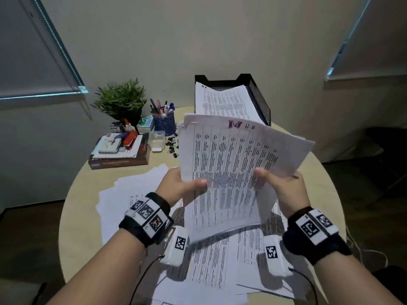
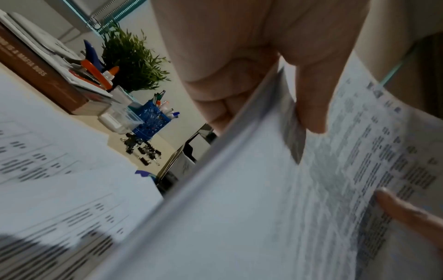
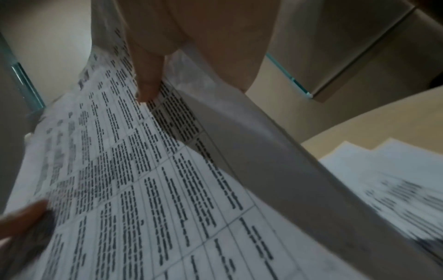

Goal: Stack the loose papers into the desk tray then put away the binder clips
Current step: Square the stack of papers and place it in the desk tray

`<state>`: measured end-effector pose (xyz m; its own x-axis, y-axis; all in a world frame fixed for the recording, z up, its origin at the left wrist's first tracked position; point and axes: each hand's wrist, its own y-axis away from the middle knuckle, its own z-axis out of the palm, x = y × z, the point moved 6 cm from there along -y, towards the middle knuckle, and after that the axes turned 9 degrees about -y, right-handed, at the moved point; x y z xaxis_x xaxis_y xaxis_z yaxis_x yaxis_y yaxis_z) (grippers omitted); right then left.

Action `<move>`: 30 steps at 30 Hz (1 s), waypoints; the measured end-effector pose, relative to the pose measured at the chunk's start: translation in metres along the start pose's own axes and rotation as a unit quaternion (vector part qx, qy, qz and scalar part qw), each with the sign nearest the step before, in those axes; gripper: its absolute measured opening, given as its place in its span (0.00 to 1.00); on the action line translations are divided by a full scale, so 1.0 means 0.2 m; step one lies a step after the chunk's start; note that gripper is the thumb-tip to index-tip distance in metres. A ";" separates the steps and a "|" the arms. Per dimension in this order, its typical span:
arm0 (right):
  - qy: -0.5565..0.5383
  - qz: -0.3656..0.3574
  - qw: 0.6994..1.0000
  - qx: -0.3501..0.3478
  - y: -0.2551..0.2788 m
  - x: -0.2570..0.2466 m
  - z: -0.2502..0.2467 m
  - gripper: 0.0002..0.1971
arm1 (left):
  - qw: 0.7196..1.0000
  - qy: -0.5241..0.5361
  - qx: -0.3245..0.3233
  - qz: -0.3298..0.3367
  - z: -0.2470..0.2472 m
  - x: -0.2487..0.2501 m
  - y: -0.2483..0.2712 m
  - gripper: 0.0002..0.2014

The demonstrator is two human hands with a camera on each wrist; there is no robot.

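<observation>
Both hands hold a sheaf of printed papers up over the round table. My left hand grips its left edge, thumb on top; the left wrist view shows the thumb pressed on the sheets. My right hand grips the right edge, thumb on the printed page. More loose papers lie spread on the table below. The black mesh desk tray stands at the far edge with papers in it. Black binder clips lie by the pen cup; they are also seen from the left wrist.
On the far left of the table stand a potted plant, a blue pen cup, a clear plastic box and a stack of books with a stapler on top. Wrist cables trail at the near edge.
</observation>
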<state>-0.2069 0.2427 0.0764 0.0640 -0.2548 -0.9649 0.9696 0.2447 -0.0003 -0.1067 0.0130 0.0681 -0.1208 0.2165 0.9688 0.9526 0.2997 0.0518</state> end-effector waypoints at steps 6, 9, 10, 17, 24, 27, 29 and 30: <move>0.005 -0.073 0.996 -0.050 -0.02 -0.19 0.08 0.13 | 0.995 0.066 0.020 0.070 -0.05 0.13 -0.03 0.20; 0.009 -0.051 0.998 -0.043 0.01 -0.11 0.10 0.14 | 0.992 0.096 0.064 0.044 -0.05 0.08 -0.05 0.17; 0.011 -0.038 0.998 -0.046 0.02 -0.07 0.09 0.14 | 0.992 0.097 0.072 0.021 -0.05 0.04 -0.05 0.16; 0.021 0.015 1.000 -0.015 0.03 0.09 0.04 0.14 | 0.988 0.120 0.085 -0.038 0.02 -0.03 -0.03 0.16; 0.032 0.000 0.999 -0.026 0.00 0.06 0.06 0.13 | 0.990 0.116 0.084 -0.001 -0.01 0.02 -0.03 0.20; 0.051 0.044 0.998 -0.016 0.04 0.18 0.03 0.15 | 0.994 0.042 0.080 -0.067 0.05 -0.12 0.01 0.16; 0.049 0.057 0.997 -0.009 0.05 0.21 0.02 0.16 | 0.992 0.032 0.094 -0.075 0.07 -0.15 0.01 0.15; 0.042 0.055 0.998 -0.005 0.05 0.20 0.03 0.16 | 0.991 0.045 0.105 -0.071 0.07 -0.14 0.01 0.15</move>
<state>-0.1936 0.2300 0.0393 0.1487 -0.1473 -0.9779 0.9553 0.2768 0.1036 -0.1051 0.0211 0.0366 -0.2146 0.0773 0.9736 0.8476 0.5100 0.1464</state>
